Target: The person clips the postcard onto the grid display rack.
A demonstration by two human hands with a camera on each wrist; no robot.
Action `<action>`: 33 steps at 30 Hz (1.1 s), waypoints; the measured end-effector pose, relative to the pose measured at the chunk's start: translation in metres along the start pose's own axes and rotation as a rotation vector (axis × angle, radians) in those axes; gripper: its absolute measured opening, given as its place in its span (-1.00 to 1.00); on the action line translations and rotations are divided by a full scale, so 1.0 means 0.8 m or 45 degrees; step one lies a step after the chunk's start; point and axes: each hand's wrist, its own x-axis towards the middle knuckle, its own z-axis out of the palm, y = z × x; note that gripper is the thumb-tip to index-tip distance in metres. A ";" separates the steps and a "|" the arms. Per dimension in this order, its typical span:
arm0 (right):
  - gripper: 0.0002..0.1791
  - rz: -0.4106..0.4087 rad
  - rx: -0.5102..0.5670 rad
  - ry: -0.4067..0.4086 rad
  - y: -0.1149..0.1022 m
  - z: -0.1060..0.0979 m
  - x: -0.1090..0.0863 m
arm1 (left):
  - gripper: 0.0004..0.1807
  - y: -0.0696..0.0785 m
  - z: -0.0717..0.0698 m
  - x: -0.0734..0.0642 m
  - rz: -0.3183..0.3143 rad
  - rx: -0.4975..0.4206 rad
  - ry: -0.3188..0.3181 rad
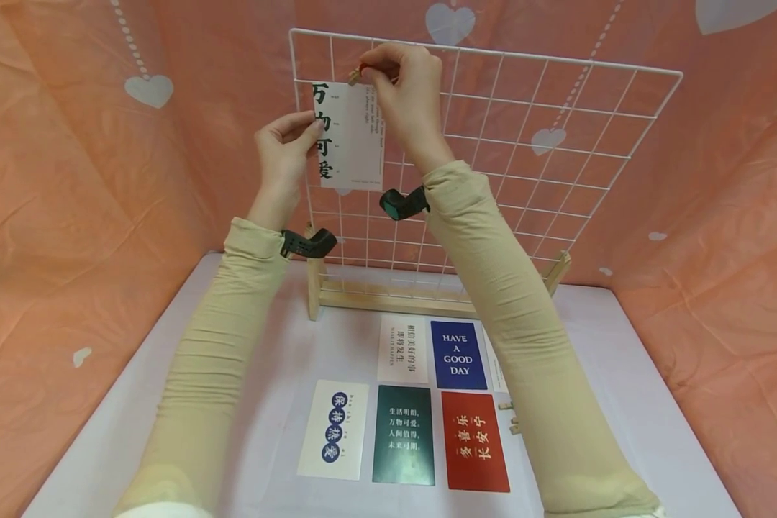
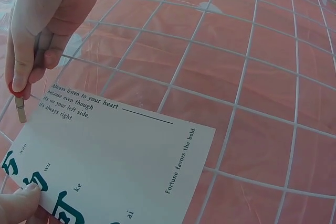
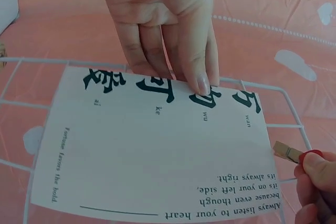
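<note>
Card [image 1: 352, 158] pinched in your left grip [image 1: 281, 155] near the upper-left grid [image 1: 501, 53] corner, clip [image 3: 286, 151] in your right grip [image 1: 411, 93], you're apparently hanging the card; next likely calls for clamping it there.

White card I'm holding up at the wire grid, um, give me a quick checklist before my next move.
1. White card pinched at its edge by the left hand: ok.
2. Wooden clip held in the right hand, near the card's corner: ok.
3. Clip biting both card and wire: cannot tell; the views don't settle it.
4. Card's printed side facing you: ok.
5. Wire grid standing in its wooden base: ok.
6. Loose clips on the table in full view: not ok; the right sleeve partly covers them.
</note>
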 end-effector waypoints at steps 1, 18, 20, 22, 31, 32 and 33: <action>-0.87 0.008 -0.010 -0.004 0.000 0.000 0.001 | -0.79 0.000 0.000 0.000 -0.003 -0.002 0.001; -0.82 0.018 -0.072 -0.149 -0.005 0.004 0.006 | -0.76 -0.003 0.001 0.001 0.011 0.025 0.012; -0.82 0.010 -0.075 -0.149 -0.006 0.006 0.007 | -0.76 -0.003 0.001 0.002 0.019 0.020 0.013; -0.82 0.010 -0.079 -0.148 -0.006 0.006 0.007 | -0.76 -0.004 0.001 0.002 0.024 0.014 0.017; -0.81 0.025 -0.147 -0.182 -0.008 0.004 0.012 | -0.75 -0.003 0.005 0.001 0.014 0.036 0.009; -0.81 0.027 -0.163 -0.181 -0.008 0.004 0.013 | -0.75 -0.003 0.006 0.001 0.011 0.036 0.010; -0.81 0.029 -0.177 -0.180 -0.008 0.003 0.014 | -0.75 -0.003 0.007 0.002 0.010 0.036 0.011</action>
